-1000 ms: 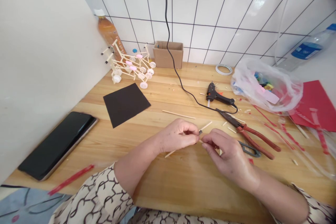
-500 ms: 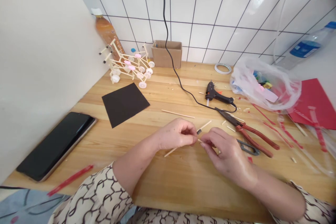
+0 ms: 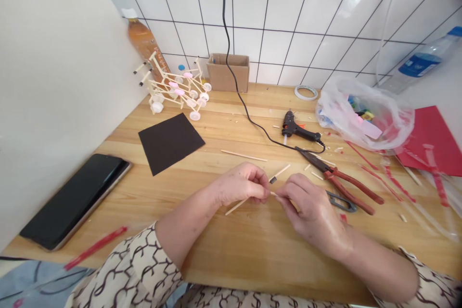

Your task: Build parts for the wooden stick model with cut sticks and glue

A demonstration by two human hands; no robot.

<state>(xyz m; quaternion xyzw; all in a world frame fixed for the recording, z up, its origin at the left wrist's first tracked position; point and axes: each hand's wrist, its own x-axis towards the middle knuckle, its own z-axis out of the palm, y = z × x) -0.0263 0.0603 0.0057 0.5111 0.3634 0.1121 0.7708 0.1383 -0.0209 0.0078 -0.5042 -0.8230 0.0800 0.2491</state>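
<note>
Both hands are closed on a short thin wooden stick [image 3: 273,194], only a little of which shows between the fingertips. My left hand [image 3: 245,185] pinches one end of it, and my right hand [image 3: 306,207] pinches the other. Behind and under my left hand a longer wooden stick [image 3: 236,206] lies slanted on the table, its middle hidden by the fingers. A small dark piece [image 3: 273,180] sits by its far part. Another wooden stick [image 3: 244,155] lies flat just beyond the hands.
Red-handled pliers [image 3: 348,187], a grey utility knife [image 3: 342,202] and a glue gun [image 3: 298,129] lie right. A plastic bag [image 3: 361,139], red sheet [image 3: 440,144] and wood scraps are farther right. Left are a phone [image 3: 77,197], black card [image 3: 171,142] and wheeled stick model [image 3: 176,89].
The hands stay nearly in place, still pinching the short stick. A little more of it shows between the fingertips now. The view has shifted very slightly.
</note>
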